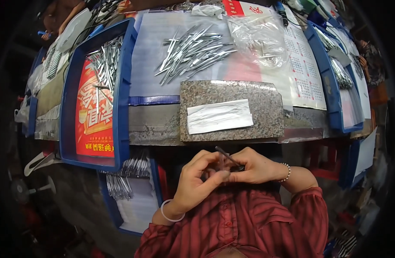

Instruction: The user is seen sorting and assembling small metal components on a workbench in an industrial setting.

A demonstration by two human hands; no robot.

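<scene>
My left hand [197, 176] and my right hand [258, 167] meet in front of my chest, just below the table edge. Both are closed, fingers bent inward, around a thin dark metal piece [226, 155] whose narrow end sticks up between them. Its lower part is hidden by the fingers. Beyond the hands, a folded white cloth or paper [220, 117] lies on a speckled stone slab [266, 96]. Farther back, a loose pile of slim silver metal pieces [193, 51] is spread on a plastic-covered sheet.
At left stands a blue tray [123, 86] with more silver pieces over red printed paper. A lower blue bin [156, 189] holds bundled pieces. A clear plastic bag [260, 38] lies at the back, and another blue tray [335, 92] stands at right. Other people are partly visible at the far corners.
</scene>
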